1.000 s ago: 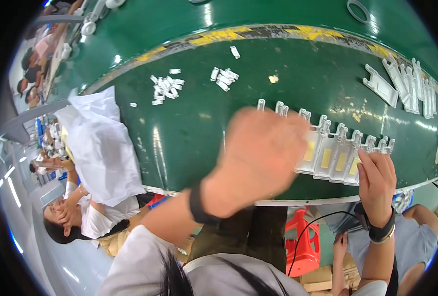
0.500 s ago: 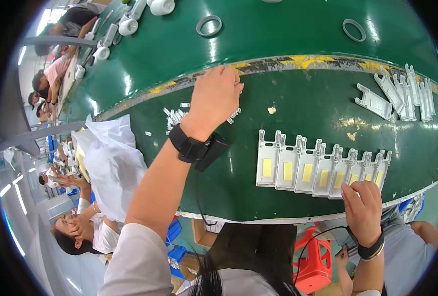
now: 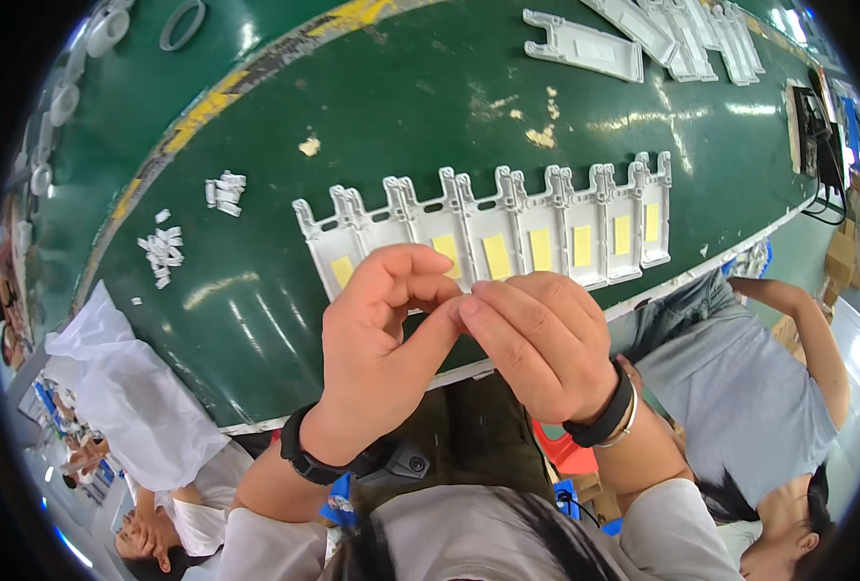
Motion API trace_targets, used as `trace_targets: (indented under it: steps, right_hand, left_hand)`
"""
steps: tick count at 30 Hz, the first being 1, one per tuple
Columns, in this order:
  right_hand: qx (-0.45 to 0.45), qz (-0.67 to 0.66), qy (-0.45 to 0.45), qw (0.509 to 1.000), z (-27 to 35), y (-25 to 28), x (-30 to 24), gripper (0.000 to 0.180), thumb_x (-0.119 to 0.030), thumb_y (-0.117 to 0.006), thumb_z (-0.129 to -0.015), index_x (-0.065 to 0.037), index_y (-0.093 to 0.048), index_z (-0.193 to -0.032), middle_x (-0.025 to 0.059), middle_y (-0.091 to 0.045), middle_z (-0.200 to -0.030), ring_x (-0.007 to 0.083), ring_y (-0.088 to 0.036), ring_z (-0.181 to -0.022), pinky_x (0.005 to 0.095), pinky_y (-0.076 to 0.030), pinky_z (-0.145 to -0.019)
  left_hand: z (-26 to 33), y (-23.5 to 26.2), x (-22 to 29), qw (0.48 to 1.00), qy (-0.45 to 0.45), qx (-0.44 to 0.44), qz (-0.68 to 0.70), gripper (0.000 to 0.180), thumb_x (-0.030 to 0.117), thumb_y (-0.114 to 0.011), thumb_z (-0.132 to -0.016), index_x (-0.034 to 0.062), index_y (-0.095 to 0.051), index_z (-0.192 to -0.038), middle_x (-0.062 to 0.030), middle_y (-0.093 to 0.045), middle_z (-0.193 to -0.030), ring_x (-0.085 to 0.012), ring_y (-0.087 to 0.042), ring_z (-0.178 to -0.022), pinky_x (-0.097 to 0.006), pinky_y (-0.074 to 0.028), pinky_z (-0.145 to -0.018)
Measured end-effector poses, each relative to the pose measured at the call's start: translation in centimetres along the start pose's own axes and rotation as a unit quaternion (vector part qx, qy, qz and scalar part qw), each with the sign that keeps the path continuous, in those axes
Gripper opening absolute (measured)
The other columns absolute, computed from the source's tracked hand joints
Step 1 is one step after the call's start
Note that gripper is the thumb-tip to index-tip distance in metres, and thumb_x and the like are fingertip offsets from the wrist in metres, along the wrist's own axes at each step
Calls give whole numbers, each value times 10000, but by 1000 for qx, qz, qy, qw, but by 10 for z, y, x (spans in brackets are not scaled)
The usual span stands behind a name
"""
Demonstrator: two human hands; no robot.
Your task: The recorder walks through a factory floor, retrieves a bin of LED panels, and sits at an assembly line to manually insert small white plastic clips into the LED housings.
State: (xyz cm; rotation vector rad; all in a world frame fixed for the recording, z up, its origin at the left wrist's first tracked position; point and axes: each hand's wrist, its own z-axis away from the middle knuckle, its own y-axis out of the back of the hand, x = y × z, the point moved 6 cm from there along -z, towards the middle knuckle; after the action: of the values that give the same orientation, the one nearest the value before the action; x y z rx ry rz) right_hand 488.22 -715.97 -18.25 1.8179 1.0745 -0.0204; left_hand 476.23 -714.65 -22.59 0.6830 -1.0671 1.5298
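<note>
My left hand and my right hand meet fingertip to fingertip near the front edge of the table. Both are closed in a pinch; whatever lies between the fingers is hidden or too small to name. Right beyond them stretches a row of white plastic housings, side by side, with yellow rectangular pads on them. My fingers cover the near part of some housings at the left of the row. Two small heaps of tiny white plastic parts, one nearer and one farther, lie to the left.
More white housings lie at the far right of the green table. A white plastic bag hangs over the left edge. A grey ring lies beyond the yellow-black tape. People sit on both sides of me.
My left hand has come back from the small white parts to meet my right hand. My right hand has left the row's right end. The view has turned rightward.
</note>
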Motion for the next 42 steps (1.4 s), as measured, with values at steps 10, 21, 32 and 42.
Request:
trace_targets:
  steps: [10, 21, 32, 42]
  right_hand:
    - [-108, 97, -85, 986, 1, -3, 39, 216, -84, -585, -621, -15, -564, -825, 74, -538, -805, 224, -536, -721, 331, -451, -613]
    - [-172, 113, -60, 977, -8, -22, 49, 175, -2, -659, -663, -4, -557, -805, 82, -515, -775, 231, -523, -659, 320, -446, -550]
    - [-243, 141, -69, 957, -4, -31, 44, 226, -5, -585, -630, 4, -552, -854, 92, -517, -830, 234, -527, -721, 315, -456, -602]
    - [-158, 138, -27, 977, 1, -28, 49, 241, -52, -575, -596, -2, -539, -829, 72, -475, -799, 208, -482, -707, 307, -428, -616]
  left_hand:
    - [7, -30, -4, 786, -326, -83, -519, 297, 6, -661, -632, 8, -581, -918, -70, -579, -916, -234, -551, -796, -334, -443, -682]
    - [11, -40, -23, 695, -365, -77, -615, 246, 99, -625, -636, 32, -617, -873, -48, -557, -998, -203, -488, -761, -329, -406, -679]
    - [12, -39, -24, 698, -381, -73, -601, 230, 107, -565, -612, 4, -629, -808, -71, -552, -947, -195, -480, -787, -300, -416, -719]
    - [14, -40, -29, 703, -363, -88, -606, 260, 146, -633, -644, 14, -610, -867, -72, -542, -1007, -234, -476, -831, -366, -424, -758]
